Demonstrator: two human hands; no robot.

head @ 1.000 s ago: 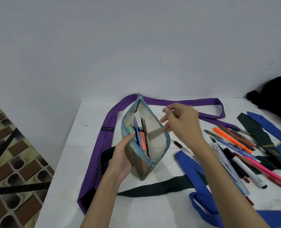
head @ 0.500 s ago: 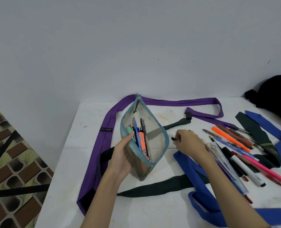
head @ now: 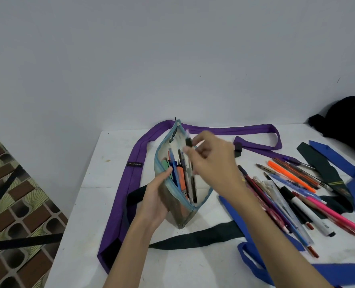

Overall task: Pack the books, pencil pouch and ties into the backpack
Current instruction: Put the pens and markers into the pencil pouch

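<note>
Pencil pouch (head: 180, 213), table centre, mouth propped open by my left hand (head: 154, 201) gripping its rim. My right hand (head: 212, 161) pinches a pen (head: 190, 143) over the mouth; backpack (head: 347, 123) at two o'clock. Risk: a loosened rim grip would collapse the mouth, so the pen catches and falls.

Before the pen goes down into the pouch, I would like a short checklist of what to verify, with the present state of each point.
1. Pencil pouch mouth is wide open: ok.
2. Left hand grips the pouch side and holds it up: ok.
3. Right hand pinches a dark pen above the opening: ok.
4. Pen is lined up with the pens already inside: cannot tell, it is blurred.
5. Room left inside the pouch: ok, pale lining shows beside the pens.
6. All loose pens are packed: not ok, many lie on the table.
</note>
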